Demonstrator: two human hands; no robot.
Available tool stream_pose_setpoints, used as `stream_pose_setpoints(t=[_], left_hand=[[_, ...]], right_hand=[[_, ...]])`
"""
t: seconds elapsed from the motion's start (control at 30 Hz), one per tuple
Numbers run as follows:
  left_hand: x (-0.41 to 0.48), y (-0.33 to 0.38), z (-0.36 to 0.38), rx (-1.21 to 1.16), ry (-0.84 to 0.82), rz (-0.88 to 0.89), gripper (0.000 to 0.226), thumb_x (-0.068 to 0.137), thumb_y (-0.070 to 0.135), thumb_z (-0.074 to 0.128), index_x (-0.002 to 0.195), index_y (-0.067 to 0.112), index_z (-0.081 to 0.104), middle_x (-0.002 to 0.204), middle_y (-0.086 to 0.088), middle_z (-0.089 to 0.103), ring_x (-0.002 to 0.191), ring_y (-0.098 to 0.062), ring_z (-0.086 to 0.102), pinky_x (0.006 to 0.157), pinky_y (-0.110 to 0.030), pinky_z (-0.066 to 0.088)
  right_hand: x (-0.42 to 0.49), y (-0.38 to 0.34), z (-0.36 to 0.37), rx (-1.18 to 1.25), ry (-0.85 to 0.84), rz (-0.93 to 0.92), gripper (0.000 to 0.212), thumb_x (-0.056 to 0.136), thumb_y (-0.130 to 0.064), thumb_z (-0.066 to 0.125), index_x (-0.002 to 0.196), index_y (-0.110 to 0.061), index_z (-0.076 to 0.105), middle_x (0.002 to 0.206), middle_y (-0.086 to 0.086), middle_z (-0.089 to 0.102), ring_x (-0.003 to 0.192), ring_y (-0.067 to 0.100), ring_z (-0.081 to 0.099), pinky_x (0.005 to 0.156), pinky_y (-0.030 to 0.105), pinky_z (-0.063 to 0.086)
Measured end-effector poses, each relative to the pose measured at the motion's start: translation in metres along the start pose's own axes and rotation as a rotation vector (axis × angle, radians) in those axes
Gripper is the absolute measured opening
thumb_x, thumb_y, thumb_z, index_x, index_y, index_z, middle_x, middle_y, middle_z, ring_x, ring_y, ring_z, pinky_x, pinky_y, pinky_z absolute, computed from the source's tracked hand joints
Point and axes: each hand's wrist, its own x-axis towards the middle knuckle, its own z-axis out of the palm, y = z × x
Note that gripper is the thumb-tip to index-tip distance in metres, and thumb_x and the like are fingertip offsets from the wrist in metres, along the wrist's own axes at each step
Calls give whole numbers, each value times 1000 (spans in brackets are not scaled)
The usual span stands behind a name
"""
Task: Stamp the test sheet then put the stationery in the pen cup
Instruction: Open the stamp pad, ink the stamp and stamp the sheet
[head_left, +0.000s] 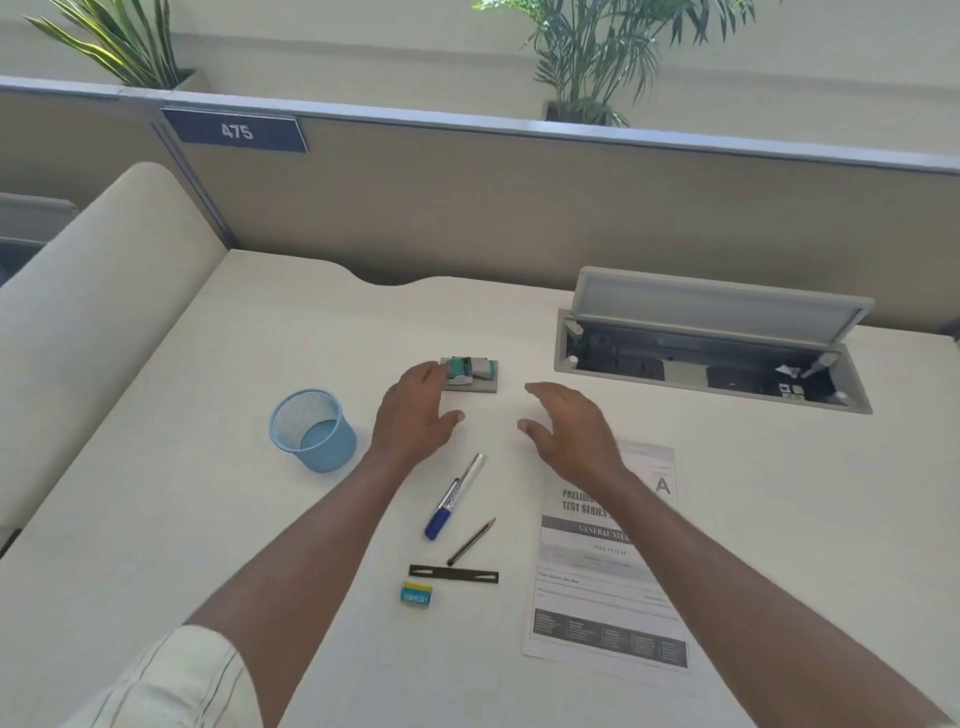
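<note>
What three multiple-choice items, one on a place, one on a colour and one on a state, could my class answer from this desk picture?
1. Where does the light-blue mesh pen cup stand?
A. left of the left hand
B. on the printed test sheet
C. inside the open cable hatch

2. What colour is the cap of the silver marker pen?
A. red
B. blue
C. green

3. What state is the pen cup in?
A. tipped over
B. full of pens
C. upright and empty

Answers: 1 A, the cup stands on the white desk beyond the left wrist, away from sheet and hatch. 2 B, the cap at the marker's near end is blue. 3 C, its mouth faces up and only its base shows inside.
</note>
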Motion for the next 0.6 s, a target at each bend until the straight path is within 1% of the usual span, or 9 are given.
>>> stream_pose_setpoints(t=[0.1,0.17,0.27,0.37,0.43,0.5,0.53,0.6], left_hand=[[25,-8,-2,8,-3,-18,80,98,33,77,165,15,38,171,-5,42,160,-27,36,126,-48,39],[36,-13,-1,27,-14,-2,81,97,29,78,166,17,37,172,-5,41,162,-26,33,126,-48,38],[49,-18,3,9,-19,22,82,96,22,77,167,19,36,170,-7,44,162,-27,34,125,-48,38],[59,-23,8,-12,-53,22,86,96,20,77,169,22,32,169,-7,46,163,-25,32,127,-48,36],[65,-26,12,-22,-71,22,86,96,19,76,170,22,31,166,-7,49,160,-27,38,125,-48,38],[68,-28,15,-52,-69,19,87,96,20,76,170,23,30,160,-8,55,150,-31,49,120,-48,44],[68,-29,16,-61,-67,20,90,95,20,77,171,24,28,158,-8,58,145,-32,54,116,-48,47],[69,-30,17,-59,-59,21,96,94,20,79,172,25,22,154,-6,61,138,-33,59,110,-49,51]], right_hand=[[33,-18,18,10,-41,7,58,103,-32,66,156,-18,49,160,2,52,147,25,47,118,40,40],[50,-27,28,13,-46,3,55,103,-30,66,154,-17,51,158,3,54,144,27,49,113,42,45],[73,-37,37,5,10,-24,43,101,-21,67,143,-16,60,146,3,62,131,30,56,96,43,55],[92,-43,43,-89,55,-72,41,98,-12,66,139,-15,63,138,4,68,123,32,60,84,42,56],[101,-45,46,-183,40,-97,35,92,-5,65,126,-15,67,122,4,72,114,33,62,72,39,52],[106,-45,49,-244,12,-103,28,87,1,61,109,-15,67,106,4,70,104,31,61,65,35,38],[106,-44,50,-244,-2,-99,26,86,4,59,104,-15,65,102,5,68,102,31,59,64,34,34],[106,-42,51,-220,-15,-94,27,85,8,57,101,-13,65,102,6,66,103,30,56,63,34,32]])
